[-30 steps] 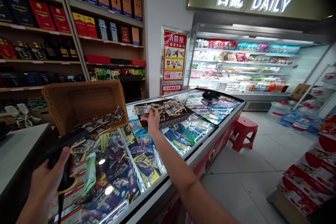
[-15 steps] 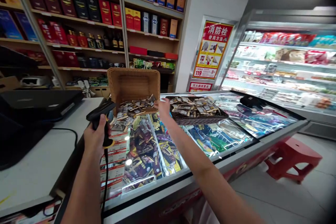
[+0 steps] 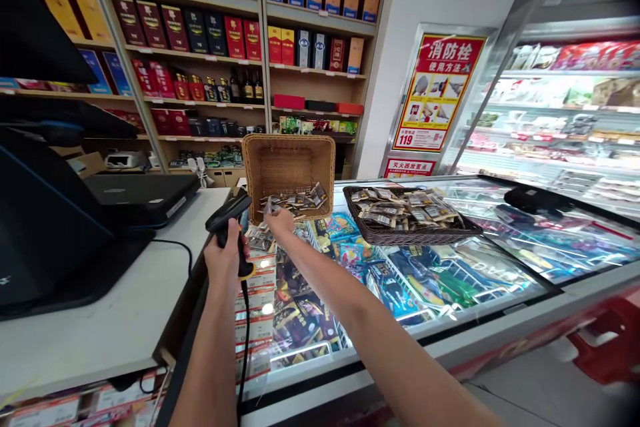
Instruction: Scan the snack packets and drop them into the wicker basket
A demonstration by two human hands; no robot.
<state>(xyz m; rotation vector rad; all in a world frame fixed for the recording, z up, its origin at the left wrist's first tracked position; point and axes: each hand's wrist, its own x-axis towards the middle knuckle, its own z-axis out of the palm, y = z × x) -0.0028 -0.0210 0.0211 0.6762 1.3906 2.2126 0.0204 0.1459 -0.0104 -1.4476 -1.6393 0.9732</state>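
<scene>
On the glass-topped freezer, packets are contained in a tipped wicker basket, just beyond and rightward of the nearer right hand, whose grip, wide or narrow, cannot be read, while a scanner is clasped by the left hand.

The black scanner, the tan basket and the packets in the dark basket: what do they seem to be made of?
Scanner: probably hard plastic, dark and smooth, with molded curves and yellow trim.
Tan basket: woven strands, the weave visible; rattan or plastic imitation, I can't tell.
Packets: likely plastic film, by their shiny, wrinkled look.
</scene>
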